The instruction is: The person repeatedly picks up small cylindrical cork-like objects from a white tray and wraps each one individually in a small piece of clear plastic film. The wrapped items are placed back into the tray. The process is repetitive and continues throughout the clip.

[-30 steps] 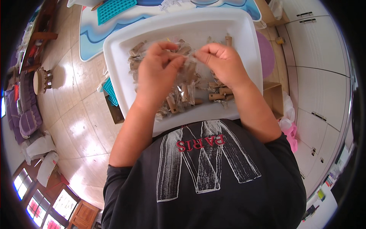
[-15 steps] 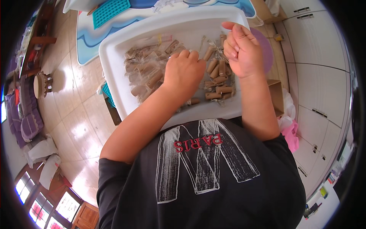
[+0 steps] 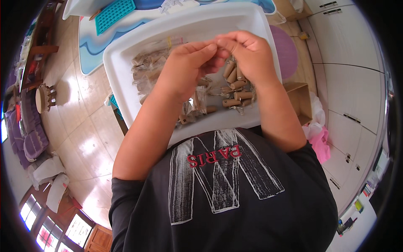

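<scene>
Both my hands meet above a white plastic tub (image 3: 126,98), fingertips touching. My left hand (image 3: 189,67) is closed in a pinch. My right hand (image 3: 249,54) pinches against it; whatever the fingertips hold is too small or hidden to make out. Below the right hand lie several brown cylinders (image 3: 238,84), with twisted clear wrapping about them. Left of these, more brown cylinders in clear plastic bags (image 3: 145,75) are heaped, partly covered by my left hand and forearm. A shiny clear plastic bag (image 3: 196,103) shows below the left hand; I cannot tell whether it hangs or lies.
The tub stands against a blue-and-white patterned table (image 3: 94,50) bearing a teal textured tray (image 3: 114,16). An open cardboard box (image 3: 299,101) is at the right, beside a pink bag (image 3: 319,145). A round stool (image 3: 44,98) stands on the tiled floor at the left.
My right hand has moved left and my left hand has lifted, so their fingertips now meet over the tub. A shiny clear bag now shows below the left hand.
</scene>
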A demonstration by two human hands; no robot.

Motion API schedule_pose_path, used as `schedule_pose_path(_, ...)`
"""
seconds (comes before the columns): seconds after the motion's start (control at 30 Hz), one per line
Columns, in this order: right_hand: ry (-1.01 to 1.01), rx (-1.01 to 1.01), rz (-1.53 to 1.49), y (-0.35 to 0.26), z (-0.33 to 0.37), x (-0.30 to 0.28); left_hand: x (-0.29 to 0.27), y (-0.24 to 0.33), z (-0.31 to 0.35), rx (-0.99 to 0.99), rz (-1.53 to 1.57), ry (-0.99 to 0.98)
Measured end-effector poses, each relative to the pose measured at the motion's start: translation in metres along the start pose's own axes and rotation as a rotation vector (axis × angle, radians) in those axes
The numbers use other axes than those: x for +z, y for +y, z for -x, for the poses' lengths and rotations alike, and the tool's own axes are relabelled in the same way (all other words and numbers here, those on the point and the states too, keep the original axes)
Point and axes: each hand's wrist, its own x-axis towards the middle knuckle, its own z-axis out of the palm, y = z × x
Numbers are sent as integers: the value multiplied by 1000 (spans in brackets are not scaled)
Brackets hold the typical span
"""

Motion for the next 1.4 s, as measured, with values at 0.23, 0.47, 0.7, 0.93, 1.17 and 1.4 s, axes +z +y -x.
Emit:
schedule_pose_path(0.23,415,-59,-599,-13,-8,-29,3,-21,-16,313,-1040,18)
schedule_pose_path(0.47,288,-11,-715,-12,-5,-23,23,-56,-48,123,-1769,115)
schedule_pose_path(0.7,272,-28,-658,-10,-6,-20,18,-45,-52,156,-1632,138)
schedule_pose_path(0.93,128,32,-628,-9,-2,-11,19,-56,-66,128,-1665,77)
schedule_pose_path(1.17,185,86,-516,-4,-2,-20,0,-28,-50,79,-1073,79)
schedule_pose_path(1.4,112,-83,24,-9,4,2,-26,12,-7,-24,-118,169)
